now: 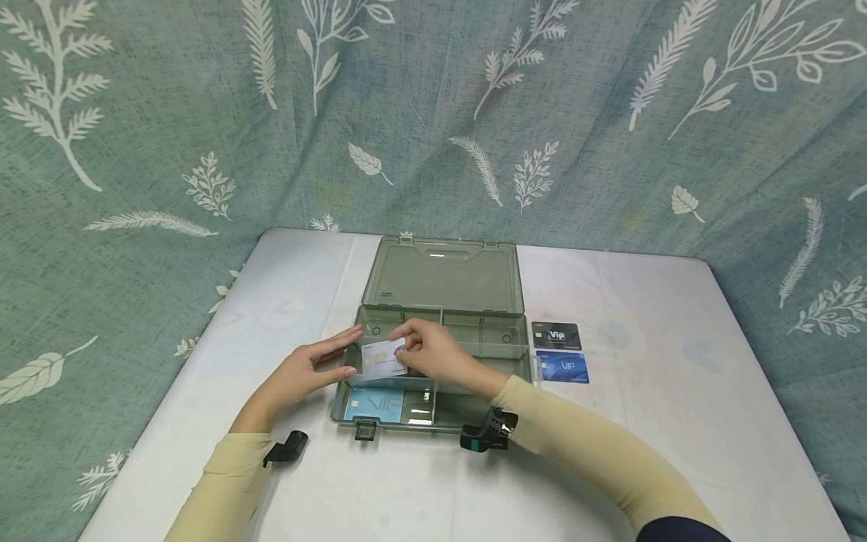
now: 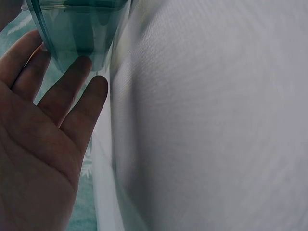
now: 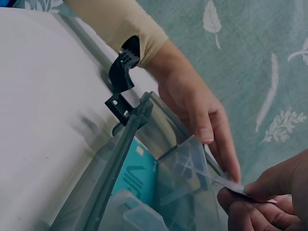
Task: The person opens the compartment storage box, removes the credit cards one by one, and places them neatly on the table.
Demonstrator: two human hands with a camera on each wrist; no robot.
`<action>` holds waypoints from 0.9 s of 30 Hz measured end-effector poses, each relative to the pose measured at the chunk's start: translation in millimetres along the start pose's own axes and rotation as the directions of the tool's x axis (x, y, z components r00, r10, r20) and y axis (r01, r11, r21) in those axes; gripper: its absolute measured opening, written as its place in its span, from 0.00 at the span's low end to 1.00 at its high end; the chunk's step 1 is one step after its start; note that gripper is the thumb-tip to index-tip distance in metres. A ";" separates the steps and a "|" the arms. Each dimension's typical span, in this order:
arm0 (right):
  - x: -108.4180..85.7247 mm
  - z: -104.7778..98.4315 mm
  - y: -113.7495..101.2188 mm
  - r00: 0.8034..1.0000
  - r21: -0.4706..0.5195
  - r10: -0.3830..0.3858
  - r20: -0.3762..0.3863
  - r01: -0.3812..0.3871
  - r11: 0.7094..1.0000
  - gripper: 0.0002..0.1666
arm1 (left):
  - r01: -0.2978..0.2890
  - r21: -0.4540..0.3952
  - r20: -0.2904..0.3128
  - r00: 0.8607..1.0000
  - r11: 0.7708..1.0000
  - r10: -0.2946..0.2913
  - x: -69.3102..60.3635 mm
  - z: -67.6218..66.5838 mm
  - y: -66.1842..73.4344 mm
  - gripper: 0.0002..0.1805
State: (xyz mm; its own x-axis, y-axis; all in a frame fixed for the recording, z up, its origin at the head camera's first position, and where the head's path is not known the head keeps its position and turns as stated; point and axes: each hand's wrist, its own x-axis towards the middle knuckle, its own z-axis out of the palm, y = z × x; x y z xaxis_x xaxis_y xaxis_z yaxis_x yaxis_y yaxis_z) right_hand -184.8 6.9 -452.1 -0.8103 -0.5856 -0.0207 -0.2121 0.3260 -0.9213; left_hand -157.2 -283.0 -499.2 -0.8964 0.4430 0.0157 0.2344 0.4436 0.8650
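A white card (image 1: 383, 358) with VIP lettering is pinched by its right edge between the thumb and fingers of my right hand (image 1: 433, 352). It is tilted over the middle left compartment of a green translucent divided box (image 1: 443, 275), whose lid lies back. My left hand (image 1: 301, 376) rests at the box's left side, fingers fairly straight. In the left wrist view, its fingers (image 2: 62, 91) are spread against the box wall. A light blue VIP card (image 1: 375, 405) lies in the front left compartment; the right wrist view shows this blue card (image 3: 137, 168) too.
Right of the box lie a black VIP card (image 1: 556, 336) and a dark blue VIP card (image 1: 564, 367), one in front of the other. The box's front latch (image 1: 366, 430) hangs over its edge. White cloth covers the table (image 1: 664, 421); a patterned green curtain (image 1: 433, 113) stands behind.
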 end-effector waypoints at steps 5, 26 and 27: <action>-8.1 -7.1 3.1 1.000 0.002 0.003 -0.018 -0.003 1.000 0.18 | -0.001 -0.008 0.002 1.000 1.000 0.001 -0.1 0.6 0.7 0.37; -40.0 -36.5 16.5 0.996 0.049 0.019 -0.084 -0.014 0.999 0.17 | -0.012 0.005 -0.006 1.000 1.000 0.012 -1.5 0.0 0.2 0.37; -41.7 -38.5 17.4 0.996 0.049 0.021 -0.087 -0.017 0.999 0.18 | -0.012 0.003 -0.005 1.000 1.000 0.012 -1.5 0.1 0.3 0.37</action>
State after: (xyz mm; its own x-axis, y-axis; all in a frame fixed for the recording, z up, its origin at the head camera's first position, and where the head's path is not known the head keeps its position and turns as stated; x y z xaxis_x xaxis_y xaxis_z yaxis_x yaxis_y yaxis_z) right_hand -175.7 65.5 -452.3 -0.8589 -0.5121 -0.0066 -0.1713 0.2994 -0.9386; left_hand -155.7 -283.5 -499.0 -0.8955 0.4441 0.0288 0.2463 0.4406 0.8632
